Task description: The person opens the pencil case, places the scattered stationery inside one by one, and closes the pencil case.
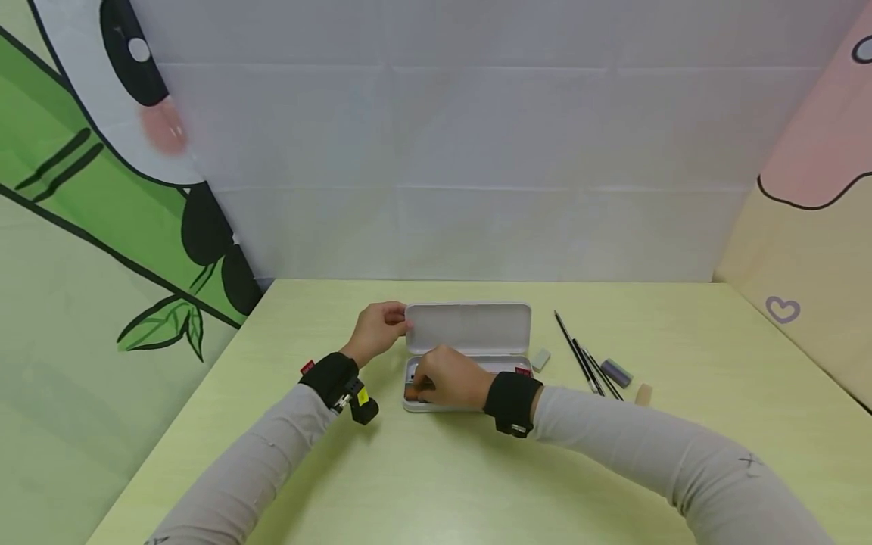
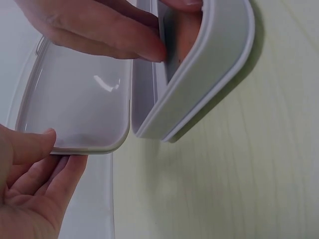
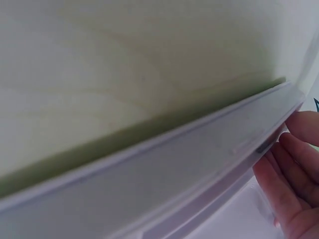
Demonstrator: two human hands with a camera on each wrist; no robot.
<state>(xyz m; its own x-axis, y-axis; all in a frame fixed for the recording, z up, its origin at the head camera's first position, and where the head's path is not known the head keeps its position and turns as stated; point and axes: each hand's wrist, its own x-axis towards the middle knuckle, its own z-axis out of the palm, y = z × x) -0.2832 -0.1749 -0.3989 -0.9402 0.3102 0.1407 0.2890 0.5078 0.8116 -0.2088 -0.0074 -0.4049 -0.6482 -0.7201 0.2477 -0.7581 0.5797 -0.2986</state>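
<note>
Your two hands work an open white pencil case (image 1: 468, 356) at frame centre.

Head view: left hand (image 1: 373, 331) pinches the raised lid's left edge; right hand (image 1: 446, 377) curls into the tray. Left wrist view: if that pinch slips, the lid (image 2: 75, 99) could drop onto your fingers (image 2: 107, 37). Right wrist view: fingers together at lower right.

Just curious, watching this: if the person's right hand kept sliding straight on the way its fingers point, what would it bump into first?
Probably the left end wall of the open pencil case: the right hand reaches leftward inside its tray. Depth is hard to judge.
</note>
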